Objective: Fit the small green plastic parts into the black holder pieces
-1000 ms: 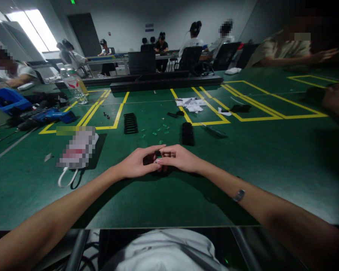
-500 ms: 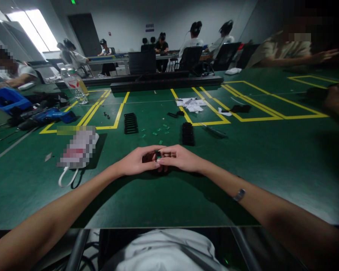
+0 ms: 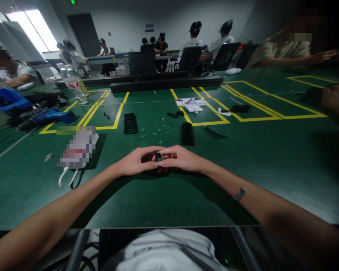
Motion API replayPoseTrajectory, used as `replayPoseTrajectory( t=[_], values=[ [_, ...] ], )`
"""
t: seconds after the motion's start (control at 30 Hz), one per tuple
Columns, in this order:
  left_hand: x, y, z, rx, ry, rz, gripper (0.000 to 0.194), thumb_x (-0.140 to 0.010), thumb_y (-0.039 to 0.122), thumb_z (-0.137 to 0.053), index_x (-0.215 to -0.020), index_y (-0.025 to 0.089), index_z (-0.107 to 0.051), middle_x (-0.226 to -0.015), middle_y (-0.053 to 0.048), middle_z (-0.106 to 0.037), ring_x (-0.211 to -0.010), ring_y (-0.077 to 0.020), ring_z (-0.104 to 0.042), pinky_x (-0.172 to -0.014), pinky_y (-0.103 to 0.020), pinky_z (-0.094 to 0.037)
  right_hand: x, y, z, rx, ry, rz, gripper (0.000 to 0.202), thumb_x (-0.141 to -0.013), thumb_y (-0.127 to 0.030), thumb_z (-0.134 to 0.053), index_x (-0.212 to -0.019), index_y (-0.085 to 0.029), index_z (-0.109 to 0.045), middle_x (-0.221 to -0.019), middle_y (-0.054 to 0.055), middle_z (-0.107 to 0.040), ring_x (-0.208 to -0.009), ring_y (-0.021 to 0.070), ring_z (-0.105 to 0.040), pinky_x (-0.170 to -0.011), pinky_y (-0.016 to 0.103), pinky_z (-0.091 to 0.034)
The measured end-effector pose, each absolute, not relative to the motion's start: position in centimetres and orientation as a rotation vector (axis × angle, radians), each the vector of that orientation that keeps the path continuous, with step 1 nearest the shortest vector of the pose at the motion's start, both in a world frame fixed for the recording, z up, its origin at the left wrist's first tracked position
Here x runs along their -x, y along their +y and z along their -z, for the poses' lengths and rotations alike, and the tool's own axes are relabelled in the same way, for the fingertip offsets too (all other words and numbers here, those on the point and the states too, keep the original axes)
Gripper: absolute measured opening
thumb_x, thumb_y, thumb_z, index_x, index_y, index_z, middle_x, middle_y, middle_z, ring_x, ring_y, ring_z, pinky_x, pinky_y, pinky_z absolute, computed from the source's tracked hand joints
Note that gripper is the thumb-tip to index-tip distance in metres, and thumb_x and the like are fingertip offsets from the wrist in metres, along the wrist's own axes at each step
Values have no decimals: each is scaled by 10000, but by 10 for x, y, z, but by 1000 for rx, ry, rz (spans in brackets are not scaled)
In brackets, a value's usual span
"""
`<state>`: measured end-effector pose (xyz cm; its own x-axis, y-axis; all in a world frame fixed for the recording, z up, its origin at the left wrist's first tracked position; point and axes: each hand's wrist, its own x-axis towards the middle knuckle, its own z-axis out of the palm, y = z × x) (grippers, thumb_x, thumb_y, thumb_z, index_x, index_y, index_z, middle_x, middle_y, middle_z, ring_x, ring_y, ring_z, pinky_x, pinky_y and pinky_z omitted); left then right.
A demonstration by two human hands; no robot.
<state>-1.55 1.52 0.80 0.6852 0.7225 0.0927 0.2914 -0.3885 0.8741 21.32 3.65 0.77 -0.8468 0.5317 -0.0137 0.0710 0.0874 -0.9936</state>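
Between the fingertips of both hands is a small black part with a green circuit board (image 3: 158,157) on it. My left hand (image 3: 138,161) grips it from the left, thumb in front and fingers curled behind. From the right, my right hand (image 3: 180,157) pinches the same part, and the two thumbs meet at its near side. The fingers hide most of it. Just beyond the hands lie several small green circuit boards (image 3: 155,134), loose on the green table (image 3: 169,203). A black slotted rack (image 3: 130,123) lies beyond to the left, and a stack of black parts (image 3: 188,134) to the right.
A white power bank (image 3: 83,146) with a cable lies left of my hands. Farther left are a blue power tool (image 3: 56,115), a blue bin (image 3: 9,101) and bottles (image 3: 76,88). A dark-handled tool (image 3: 214,131) and crumpled paper (image 3: 191,104) lie right. Other people sit around.
Both hands stay in nearly the same place, still gripping the small part. The part's green board shows slightly more between the fingertips.
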Motion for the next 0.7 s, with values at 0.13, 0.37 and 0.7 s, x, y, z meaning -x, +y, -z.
replayPoseTrajectory(
  t=[0.13, 0.37, 0.7],
  values=[
    [15, 15, -7, -1962, 779, -584, 564, -906, 383, -638, -1412, 182, -492, -1043, -71, -631, -779, -149, -518, -686, -242, -401, -213, 37, -9, 589, -2022, -1831, 243, -888, -331, -668, -998, -115, -684, -906, 75, -714, -809, 162, -675, -749, 281, -542],
    [15, 15, -7, -1967, 776, -588, 587, -891, 394, -656, -1412, 178, -492, -1090, -86, -635, -819, -165, -549, -702, -252, -425, -213, 37, -5, 635, -2050, -1780, 320, -894, -412, -656, -1025, -122, -692, -892, 73, -714, -766, 157, -668, -731, 285, -536],
    [16, 16, -6, -1959, 779, -588, 585, -886, 401, -667, -1401, 176, -504, -1059, -83, -653, -801, -160, -569, -685, -245, -440, -213, 36, -7, 624, -2066, -1780, 338, -900, -434, -648, -999, -114, -697, -894, 74, -713, -761, 146, -658, -713, 265, -525]
  ],
)
